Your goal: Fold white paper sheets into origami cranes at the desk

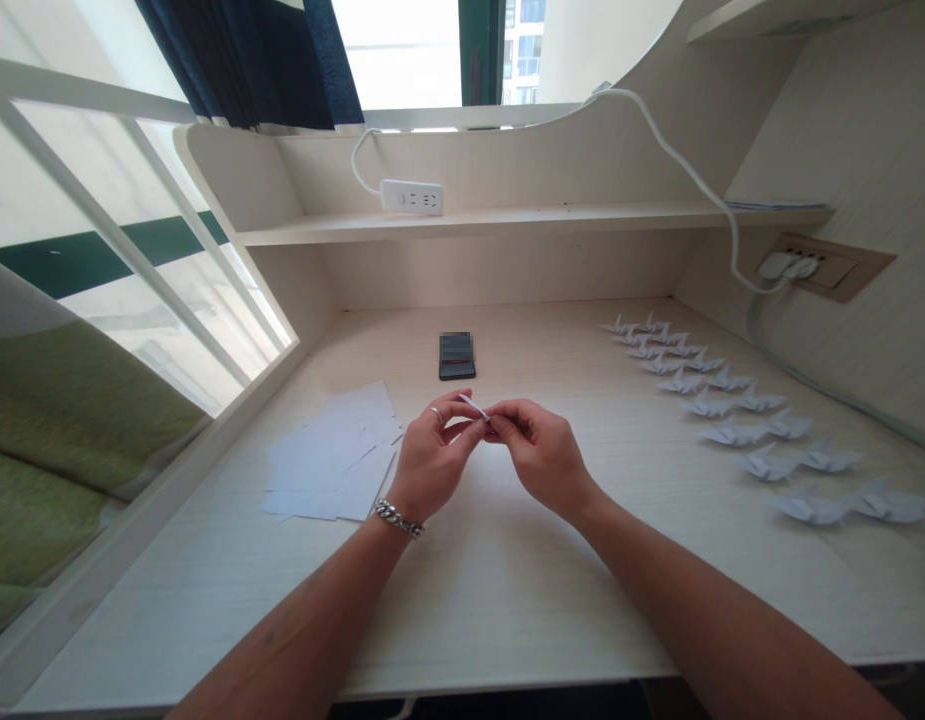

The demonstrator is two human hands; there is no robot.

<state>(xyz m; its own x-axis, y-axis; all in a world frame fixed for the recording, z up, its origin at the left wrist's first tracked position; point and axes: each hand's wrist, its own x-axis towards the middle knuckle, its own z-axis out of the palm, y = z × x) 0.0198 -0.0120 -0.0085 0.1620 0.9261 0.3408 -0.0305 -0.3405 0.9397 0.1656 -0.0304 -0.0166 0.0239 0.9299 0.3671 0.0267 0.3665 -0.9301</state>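
Observation:
A small folded piece of white paper is pinched between my two hands above the middle of the desk. My left hand, with a ring and a chain bracelet, grips it between thumb and fingers. On its other side, the thumb and forefinger of my right hand close on the paper's lower end. Most of the paper is hidden by the fingers, so its folded shape is hard to make out. Left of my hands lies a loose pile of white paper sheets. Folded paper cranes stand in two rows at the right.
A dark phone lies just beyond my hands on the pale desk. On the shelf sits a white power strip. Its cable runs to a wall socket at the right. A white railing borders the left side.

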